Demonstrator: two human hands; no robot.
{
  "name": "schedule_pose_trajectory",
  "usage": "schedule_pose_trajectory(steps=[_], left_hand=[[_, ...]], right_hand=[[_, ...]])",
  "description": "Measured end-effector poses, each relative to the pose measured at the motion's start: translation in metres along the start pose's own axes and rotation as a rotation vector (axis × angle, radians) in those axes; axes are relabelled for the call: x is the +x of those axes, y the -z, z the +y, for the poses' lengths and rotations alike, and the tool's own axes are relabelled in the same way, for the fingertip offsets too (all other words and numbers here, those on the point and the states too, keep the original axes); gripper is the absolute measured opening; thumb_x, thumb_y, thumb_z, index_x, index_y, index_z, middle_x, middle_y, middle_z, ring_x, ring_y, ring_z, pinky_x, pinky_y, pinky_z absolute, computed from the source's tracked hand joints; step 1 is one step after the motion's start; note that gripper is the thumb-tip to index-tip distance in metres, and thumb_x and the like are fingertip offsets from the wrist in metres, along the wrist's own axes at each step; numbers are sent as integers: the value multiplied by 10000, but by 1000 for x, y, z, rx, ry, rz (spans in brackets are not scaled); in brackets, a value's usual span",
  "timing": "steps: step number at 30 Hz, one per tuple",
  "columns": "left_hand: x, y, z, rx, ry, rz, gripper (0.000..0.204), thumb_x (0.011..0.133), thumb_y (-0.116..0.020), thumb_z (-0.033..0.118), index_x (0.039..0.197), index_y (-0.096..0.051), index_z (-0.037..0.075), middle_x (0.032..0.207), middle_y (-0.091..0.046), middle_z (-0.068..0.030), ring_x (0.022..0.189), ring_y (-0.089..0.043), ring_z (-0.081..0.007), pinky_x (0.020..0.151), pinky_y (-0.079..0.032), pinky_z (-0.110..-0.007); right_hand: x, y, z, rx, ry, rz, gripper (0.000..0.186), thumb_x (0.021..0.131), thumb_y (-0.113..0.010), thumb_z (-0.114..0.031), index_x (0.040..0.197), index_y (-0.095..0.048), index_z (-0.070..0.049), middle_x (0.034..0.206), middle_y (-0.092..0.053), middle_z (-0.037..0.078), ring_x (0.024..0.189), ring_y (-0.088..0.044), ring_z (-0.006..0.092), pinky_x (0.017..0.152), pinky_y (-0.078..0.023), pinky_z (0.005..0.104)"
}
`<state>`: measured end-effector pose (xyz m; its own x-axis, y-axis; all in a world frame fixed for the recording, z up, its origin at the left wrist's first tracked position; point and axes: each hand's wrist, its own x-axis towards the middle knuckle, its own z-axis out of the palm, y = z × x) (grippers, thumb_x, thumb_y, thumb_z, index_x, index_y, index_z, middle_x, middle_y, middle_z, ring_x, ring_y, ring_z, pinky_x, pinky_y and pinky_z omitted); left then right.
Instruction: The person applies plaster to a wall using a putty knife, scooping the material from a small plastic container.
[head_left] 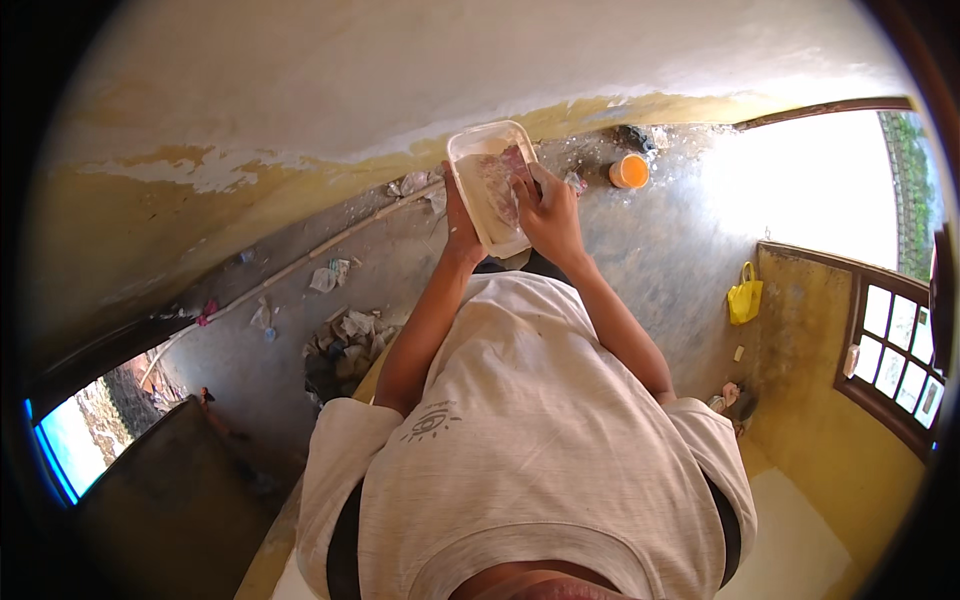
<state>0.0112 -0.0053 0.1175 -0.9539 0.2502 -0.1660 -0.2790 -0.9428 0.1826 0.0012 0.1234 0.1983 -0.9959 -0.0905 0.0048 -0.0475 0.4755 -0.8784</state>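
A clear rectangular plastic tub (465,142) with a pale, whitish residue inside is held up in front of my chest. My left hand (462,222) grips its left side, with the palm and thumb along the wall. Over the tub's right side, my right hand (548,215) is closed on a flat reddish-brown piece (513,160) smeared with the pale stuff. That piece lies inside the tub against its right part; I cannot make out its exact kind. The right fingertips reach down into the tub.
Ahead stands a wall (300,150) with peeling yellow and whitish patches. A long pole (330,242) lies along its foot. An orange bucket (629,171) sits on the floor ahead right. Paper scraps (330,275) and a rubbish heap (350,345) lie left; a yellow bag (744,297) is at right.
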Motion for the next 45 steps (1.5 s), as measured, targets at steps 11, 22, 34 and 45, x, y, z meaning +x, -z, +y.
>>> schedule_pose_trajectory(steps=[11,22,34,45], left_hand=[[-5,11,2,205,69,106,846,937,-291,748,1449,-427,89,1379,-549,-123,1233,-564,-266,1017,-496,-424],[16,6,-15,316,183,78,909,920,-257,773,1474,-372,62,1407,-518,-162,1254,-560,-298,1043,-493,-473],[49,-2,-37,250,322,-17,888,934,-233,758,1501,-328,81,1456,-456,-171,1295,-511,-326,1065,-466,-505],[79,-22,-54,181,200,-50,744,977,-297,683,1478,-382,140,1423,-507,-80,1286,-522,-267,1075,-441,-476]], right_hand=[[1,-20,51,237,-140,-28,253,924,-613,-151,796,-581,64,567,-422,96,574,-354,120,517,-335,356],[-1,5,72,361,-291,-21,190,996,-568,-129,978,-657,37,774,-561,-51,703,-447,27,615,-389,232],[-4,32,97,753,-336,58,206,1012,-545,-131,1091,-636,36,918,-647,-6,770,-565,45,725,-476,221],[14,99,68,1211,-397,245,193,987,-529,-83,1158,-574,-5,913,-620,-7,791,-588,77,735,-495,241]])
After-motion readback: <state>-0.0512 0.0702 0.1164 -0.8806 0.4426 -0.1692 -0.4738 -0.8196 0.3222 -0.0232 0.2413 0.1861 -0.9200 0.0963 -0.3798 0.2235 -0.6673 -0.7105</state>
